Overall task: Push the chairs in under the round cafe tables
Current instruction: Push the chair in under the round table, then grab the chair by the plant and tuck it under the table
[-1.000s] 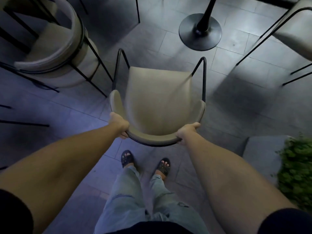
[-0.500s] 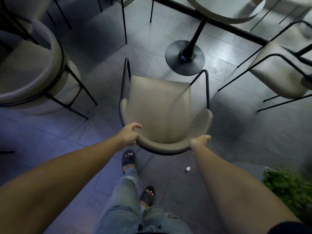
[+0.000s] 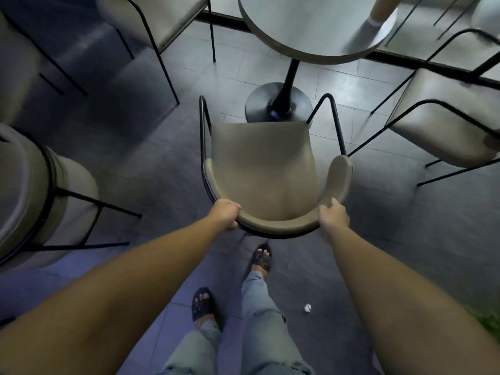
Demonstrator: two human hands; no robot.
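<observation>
Beige armchair (image 3: 263, 174) with black metal frame, upright, front edge at round table's (image 3: 311, 25) black pedestal base (image 3: 259, 104)

- The tabletop (image 3: 311, 28) is cut off at the top edge.
- The chair (image 3: 454, 125) on the right looks blurry.
- The white scrap (image 3: 307, 308) on the floor is too small to tell.

Bare floor (image 3: 167, 169) lay open either side of the chair (image 3: 262, 171); ahead, the table's pedestal base (image 3: 278, 102) blocked it (seat edge overlapping it in view).
</observation>
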